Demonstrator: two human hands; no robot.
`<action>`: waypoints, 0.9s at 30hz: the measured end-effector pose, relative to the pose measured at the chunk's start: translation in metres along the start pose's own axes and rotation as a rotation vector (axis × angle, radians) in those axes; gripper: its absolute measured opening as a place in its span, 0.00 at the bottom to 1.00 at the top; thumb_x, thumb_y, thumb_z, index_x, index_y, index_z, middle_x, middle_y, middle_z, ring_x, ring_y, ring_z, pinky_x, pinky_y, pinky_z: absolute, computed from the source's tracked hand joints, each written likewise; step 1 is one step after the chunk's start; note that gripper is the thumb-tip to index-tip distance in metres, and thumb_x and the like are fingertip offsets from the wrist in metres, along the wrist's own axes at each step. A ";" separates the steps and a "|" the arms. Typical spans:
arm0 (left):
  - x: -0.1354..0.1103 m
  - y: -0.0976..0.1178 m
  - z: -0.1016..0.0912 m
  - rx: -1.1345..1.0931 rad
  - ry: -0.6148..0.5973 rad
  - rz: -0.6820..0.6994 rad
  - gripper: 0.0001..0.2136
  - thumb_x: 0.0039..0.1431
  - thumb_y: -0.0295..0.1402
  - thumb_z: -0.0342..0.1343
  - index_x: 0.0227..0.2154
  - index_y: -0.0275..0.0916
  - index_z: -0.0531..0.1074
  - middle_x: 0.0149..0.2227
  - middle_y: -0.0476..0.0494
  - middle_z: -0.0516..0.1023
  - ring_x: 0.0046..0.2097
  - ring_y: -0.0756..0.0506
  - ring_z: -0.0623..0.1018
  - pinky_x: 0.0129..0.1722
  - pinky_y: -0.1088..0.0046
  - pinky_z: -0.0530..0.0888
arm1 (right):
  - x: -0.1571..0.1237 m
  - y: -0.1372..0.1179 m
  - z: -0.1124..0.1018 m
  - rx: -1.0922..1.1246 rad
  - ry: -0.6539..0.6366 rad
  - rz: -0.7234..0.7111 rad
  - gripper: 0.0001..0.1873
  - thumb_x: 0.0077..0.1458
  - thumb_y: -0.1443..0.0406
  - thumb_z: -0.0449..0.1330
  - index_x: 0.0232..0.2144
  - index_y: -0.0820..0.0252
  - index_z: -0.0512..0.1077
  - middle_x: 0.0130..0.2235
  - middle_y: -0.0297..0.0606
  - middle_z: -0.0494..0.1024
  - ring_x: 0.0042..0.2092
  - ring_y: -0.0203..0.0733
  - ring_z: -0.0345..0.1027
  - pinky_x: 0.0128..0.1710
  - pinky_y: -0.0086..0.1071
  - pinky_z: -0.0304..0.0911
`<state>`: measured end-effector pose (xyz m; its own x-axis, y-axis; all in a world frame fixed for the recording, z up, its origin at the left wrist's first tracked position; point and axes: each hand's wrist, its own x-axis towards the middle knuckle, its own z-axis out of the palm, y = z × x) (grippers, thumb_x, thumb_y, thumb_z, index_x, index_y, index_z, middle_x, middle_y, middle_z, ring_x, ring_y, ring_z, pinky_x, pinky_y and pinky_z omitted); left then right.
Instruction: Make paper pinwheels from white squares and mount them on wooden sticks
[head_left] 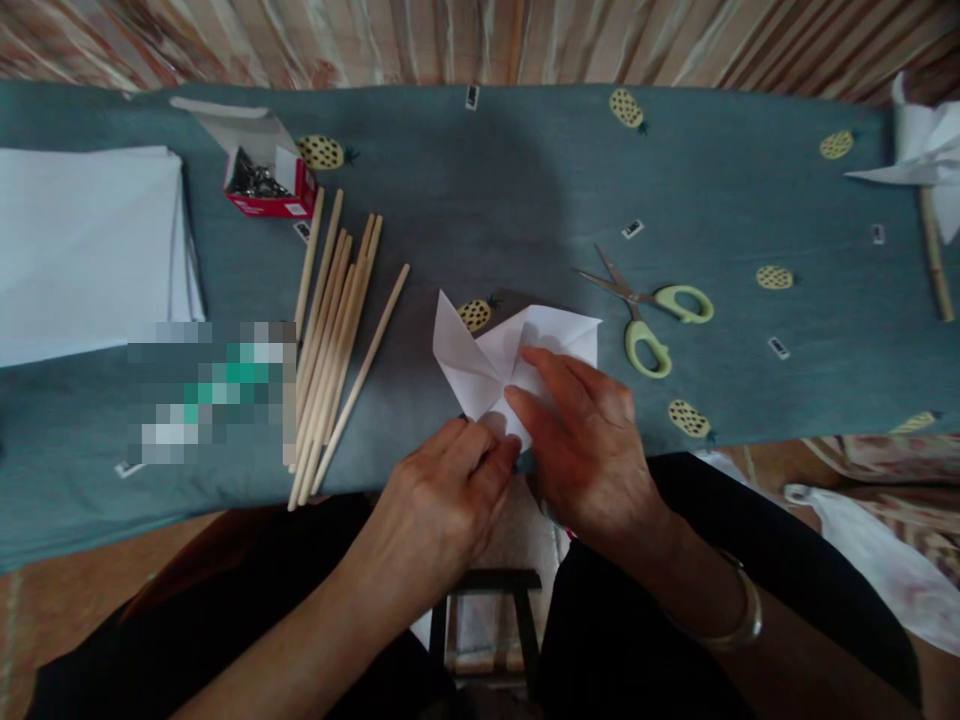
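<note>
A folded white paper pinwheel (459, 345) is at the table's front edge, its corners bent inward into raised blades. Its lower edge is pinched between the thumb and curled fingers of my left hand (450, 485). My right hand (589, 430) grips the pinwheel from the right, index and middle fingers on top near its centre; its thumb is partly hidden. To the right lie scissors (634, 297) with light green handles, blades apart. Several thin wooden sticks (337, 340) lie left of the pinwheel.
A small red box (270, 205) of metal pins or tacks stands with its lid up, behind the sticks. A stack of white paper (82, 250) lies at far left, near a pixelated patch. Another paper pinwheel (926, 145) on a stick (936, 255) is at far right, on the green tablecloth (525, 180).
</note>
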<state>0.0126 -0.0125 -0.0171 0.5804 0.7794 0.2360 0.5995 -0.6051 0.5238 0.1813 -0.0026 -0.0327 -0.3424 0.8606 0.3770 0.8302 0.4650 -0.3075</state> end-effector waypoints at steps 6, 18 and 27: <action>0.000 -0.001 0.002 0.030 0.005 0.005 0.08 0.63 0.24 0.50 0.42 0.28 0.73 0.33 0.40 0.74 0.34 0.46 0.74 0.32 0.70 0.78 | 0.004 0.002 0.004 0.015 0.040 -0.078 0.09 0.62 0.70 0.52 0.40 0.61 0.71 0.52 0.46 0.75 0.54 0.47 0.66 0.51 0.42 0.63; -0.001 -0.003 0.004 0.053 0.039 0.024 0.08 0.61 0.24 0.51 0.40 0.29 0.73 0.33 0.41 0.74 0.34 0.46 0.76 0.32 0.70 0.78 | 0.009 0.007 -0.003 0.081 -0.063 -0.072 0.14 0.60 0.71 0.48 0.40 0.59 0.73 0.59 0.46 0.68 0.60 0.50 0.59 0.56 0.49 0.59; -0.004 -0.003 0.006 0.082 0.039 0.000 0.09 0.61 0.26 0.52 0.43 0.33 0.72 0.36 0.41 0.76 0.37 0.45 0.77 0.37 0.68 0.78 | 0.030 0.042 -0.015 0.165 0.032 0.091 0.24 0.56 0.74 0.47 0.54 0.62 0.68 0.57 0.47 0.71 0.60 0.49 0.63 0.59 0.51 0.60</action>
<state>0.0113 -0.0144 -0.0243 0.5596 0.7842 0.2680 0.6438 -0.6150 0.4552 0.2129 0.0397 -0.0210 -0.2526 0.8950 0.3676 0.7732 0.4151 -0.4795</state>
